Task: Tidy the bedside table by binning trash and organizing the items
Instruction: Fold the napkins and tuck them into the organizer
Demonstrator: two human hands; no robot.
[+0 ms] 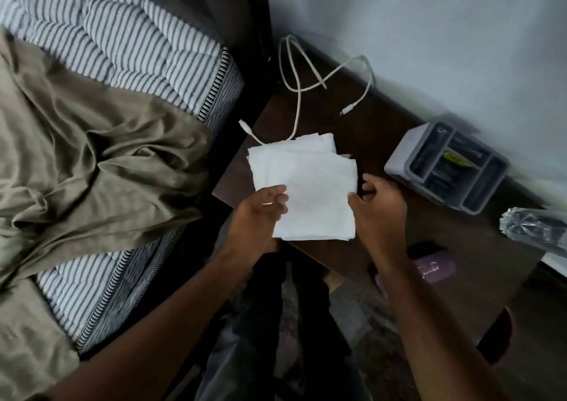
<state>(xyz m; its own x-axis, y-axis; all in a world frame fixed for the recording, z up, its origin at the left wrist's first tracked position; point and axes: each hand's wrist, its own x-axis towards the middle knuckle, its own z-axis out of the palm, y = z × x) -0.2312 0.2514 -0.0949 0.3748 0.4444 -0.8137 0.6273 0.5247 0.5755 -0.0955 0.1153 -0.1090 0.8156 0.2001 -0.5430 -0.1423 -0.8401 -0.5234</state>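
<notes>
step: squaring tissue stack (310,186) | left hand (260,213) pinches its left edge | right hand (379,207) pinches right edge | tip: align corners, then lay flat on bedside table (383,143), off white cable (294,94)

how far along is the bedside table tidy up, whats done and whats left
Done: little that shows; the grey organizer stands by the wall with something yellow inside. In hand: the left hand and right hand hold the stack of white tissues at its near corners. Left: the white cable lies loose, and the purple item and the foil-like wrapper remain on the table.
</notes>
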